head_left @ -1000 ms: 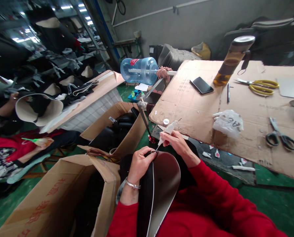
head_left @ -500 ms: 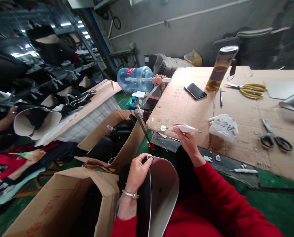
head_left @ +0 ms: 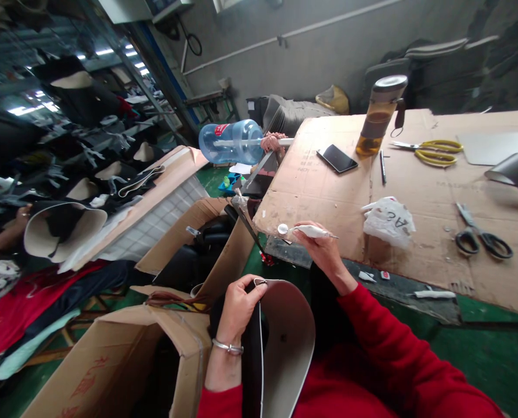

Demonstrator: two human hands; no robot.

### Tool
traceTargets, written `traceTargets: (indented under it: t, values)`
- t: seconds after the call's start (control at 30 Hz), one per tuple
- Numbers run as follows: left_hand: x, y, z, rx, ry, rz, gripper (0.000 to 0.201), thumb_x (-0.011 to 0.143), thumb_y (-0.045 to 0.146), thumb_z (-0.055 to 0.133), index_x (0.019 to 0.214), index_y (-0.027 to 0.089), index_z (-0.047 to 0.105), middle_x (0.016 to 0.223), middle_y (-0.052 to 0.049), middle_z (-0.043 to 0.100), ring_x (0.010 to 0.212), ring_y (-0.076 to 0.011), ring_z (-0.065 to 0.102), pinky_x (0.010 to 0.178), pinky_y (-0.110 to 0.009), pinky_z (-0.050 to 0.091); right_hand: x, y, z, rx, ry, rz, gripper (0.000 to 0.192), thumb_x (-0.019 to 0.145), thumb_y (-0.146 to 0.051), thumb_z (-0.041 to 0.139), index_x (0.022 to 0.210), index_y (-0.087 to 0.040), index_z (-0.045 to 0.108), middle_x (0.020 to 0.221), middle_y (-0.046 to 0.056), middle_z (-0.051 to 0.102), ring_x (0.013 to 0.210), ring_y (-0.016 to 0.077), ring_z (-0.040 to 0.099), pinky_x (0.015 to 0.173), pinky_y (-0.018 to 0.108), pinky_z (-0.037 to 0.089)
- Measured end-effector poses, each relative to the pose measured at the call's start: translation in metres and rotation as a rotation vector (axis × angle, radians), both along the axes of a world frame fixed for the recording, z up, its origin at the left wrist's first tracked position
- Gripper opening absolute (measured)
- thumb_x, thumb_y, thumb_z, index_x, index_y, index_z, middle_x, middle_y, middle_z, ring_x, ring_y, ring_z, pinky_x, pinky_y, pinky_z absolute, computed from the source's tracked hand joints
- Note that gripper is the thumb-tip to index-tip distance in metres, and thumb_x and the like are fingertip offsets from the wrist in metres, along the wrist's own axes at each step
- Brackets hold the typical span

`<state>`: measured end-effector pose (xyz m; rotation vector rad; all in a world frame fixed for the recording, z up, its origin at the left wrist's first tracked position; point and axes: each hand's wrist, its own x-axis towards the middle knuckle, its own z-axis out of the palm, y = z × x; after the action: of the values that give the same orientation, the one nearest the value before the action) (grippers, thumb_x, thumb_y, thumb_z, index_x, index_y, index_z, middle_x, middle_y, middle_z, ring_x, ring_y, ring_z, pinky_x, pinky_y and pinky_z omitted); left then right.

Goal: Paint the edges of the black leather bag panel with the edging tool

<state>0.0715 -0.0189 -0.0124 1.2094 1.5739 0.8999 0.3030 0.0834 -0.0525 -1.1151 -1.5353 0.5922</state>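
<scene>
My left hand point(head_left: 238, 305) pinches the top edge of a curved piece point(head_left: 285, 342), black outside and grey inside, that stands on my lap. My right hand point(head_left: 324, 251) holds a small white glue tube point(head_left: 308, 231) level over the near edge of the cardboard-covered table point(head_left: 328, 191), its thin nozzle pointing right. A white cap point(head_left: 282, 229) sits at the tube's left end. Both sleeves are red.
On the table lie a phone point(head_left: 336, 158), an amber bottle point(head_left: 377, 116), a pen point(head_left: 382, 166), yellow scissors point(head_left: 433, 151), black scissors point(head_left: 481, 238) and a crumpled white bag point(head_left: 389, 220). Open cardboard boxes point(head_left: 111, 360) stand at my left. Another person's hand point(head_left: 21, 213) holds a similar piece at far left.
My right hand lifted the glue tube away from the piece's edge and turned it level over the table edge. My left hand kept its grip on the piece.
</scene>
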Motion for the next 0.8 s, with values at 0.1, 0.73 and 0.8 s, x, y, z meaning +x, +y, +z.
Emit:
traceTargets:
  t: [0.1, 0.73, 0.8]
  values:
    - [0.000, 0.001, -0.001, 0.018, 0.026, -0.031, 0.019, 0.077, 0.036, 0.076, 0.079, 0.017, 0.076, 0.077, -0.002, 0.071, 0.074, -0.0180, 0.060, 0.069, -0.026, 0.044, 0.000, 0.000, -0.001, -0.001, -0.033, 0.011, 0.026, 0.101, -0.050, 0.064, 0.108, -0.027, 0.075, 0.105, 0.003, 0.074, 0.093, 0.0249, 0.069, 0.086, 0.035, 0.051]
    - [-0.013, -0.002, -0.007, 0.031, -0.094, 0.146, 0.023, 0.067, 0.035, 0.083, 0.079, 0.016, 0.081, 0.073, -0.003, 0.072, 0.068, -0.0178, 0.061, 0.064, -0.026, 0.046, 0.000, -0.002, 0.003, -0.069, 0.351, 0.053, 0.032, 0.095, -0.050, 0.070, 0.106, -0.020, 0.073, 0.099, 0.005, 0.074, 0.093, 0.0253, 0.069, 0.081, 0.033, 0.052]
    - [-0.014, -0.003, -0.007, 0.037, -0.106, 0.153, 0.023, 0.066, 0.035, 0.084, 0.079, 0.016, 0.081, 0.072, -0.003, 0.072, 0.067, -0.0176, 0.061, 0.064, -0.026, 0.046, 0.000, -0.003, 0.003, -0.048, 0.381, 0.041, 0.032, 0.094, -0.050, 0.071, 0.107, -0.020, 0.073, 0.104, 0.006, 0.073, 0.097, 0.0253, 0.069, 0.085, 0.034, 0.053]
